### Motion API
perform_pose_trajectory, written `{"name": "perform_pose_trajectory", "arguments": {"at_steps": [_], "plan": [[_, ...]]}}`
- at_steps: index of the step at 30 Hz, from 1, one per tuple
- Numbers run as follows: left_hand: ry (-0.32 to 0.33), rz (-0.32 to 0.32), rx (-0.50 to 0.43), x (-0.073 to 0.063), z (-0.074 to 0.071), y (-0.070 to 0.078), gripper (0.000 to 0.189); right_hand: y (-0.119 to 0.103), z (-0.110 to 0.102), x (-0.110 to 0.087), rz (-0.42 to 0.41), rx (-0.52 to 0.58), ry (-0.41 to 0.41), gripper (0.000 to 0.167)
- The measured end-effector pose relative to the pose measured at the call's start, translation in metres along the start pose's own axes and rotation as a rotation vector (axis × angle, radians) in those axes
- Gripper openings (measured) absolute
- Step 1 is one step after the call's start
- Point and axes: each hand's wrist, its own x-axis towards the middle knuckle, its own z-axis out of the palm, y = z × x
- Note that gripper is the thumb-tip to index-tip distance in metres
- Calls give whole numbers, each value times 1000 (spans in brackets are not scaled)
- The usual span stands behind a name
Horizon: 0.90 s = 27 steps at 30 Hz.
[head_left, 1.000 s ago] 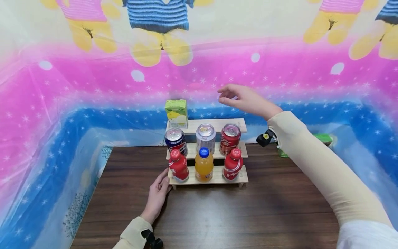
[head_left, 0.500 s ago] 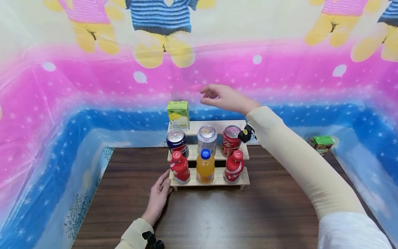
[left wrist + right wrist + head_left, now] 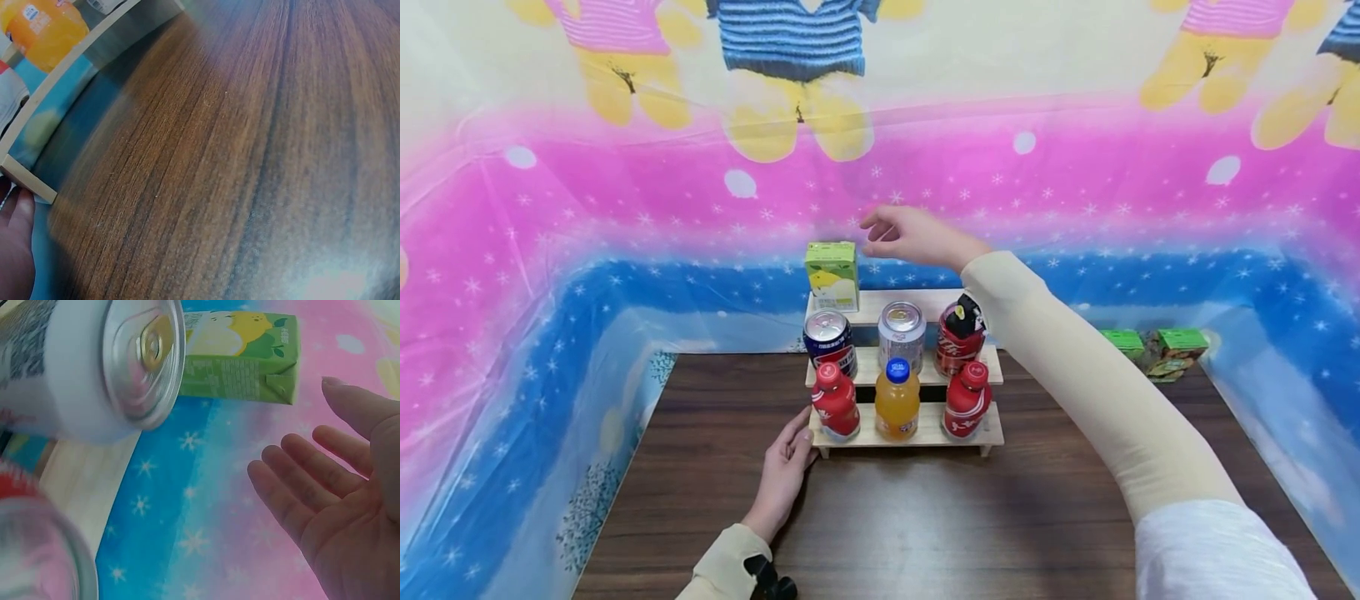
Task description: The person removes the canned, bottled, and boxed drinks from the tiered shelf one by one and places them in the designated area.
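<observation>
At the left end of the three-tier pale wooden stand [image 3: 872, 308], the left hand [image 3: 782, 483] touches the lowest tier; whether its fingers curl round the edge cannot be told.

At the stand's left, a green-and-yellow rectangular drink carton [image 3: 832, 277] stands upright on the top tier. Below it are a dark-blue metal can [image 3: 828, 332] on the middle tier and a red bottle with a red cap [image 3: 835, 404] on the lowest.

At the stand's centre are a silver-white metal can [image 3: 902, 333] and, below, an orange bottle with a blue cap [image 3: 897, 400]. Above the top tier, just beside the carton but apart from it, hangs the right hand [image 3: 917, 236], fingers loosely spread, palm bare.

The step in hand is judged to be a reach at the top tier, the left hand steadying the stand. Taking hold of the carton would call for closing the right fingers on its sides, clear of the cans.
</observation>
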Motion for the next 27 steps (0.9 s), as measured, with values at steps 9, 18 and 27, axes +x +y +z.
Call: {"name": "perform_pose_trajectory", "arguments": {"at_steps": [9,18,27], "plan": [[8,-12,10,-2,1,2,48,-8,17,13,27,1,-4,59],[9,-12,6,-3,0,3,48,-16,30,23,60,12,14,55],[15,-24,27,-4,1,4,49,-20,37,27,64,15,-2,47]]}}
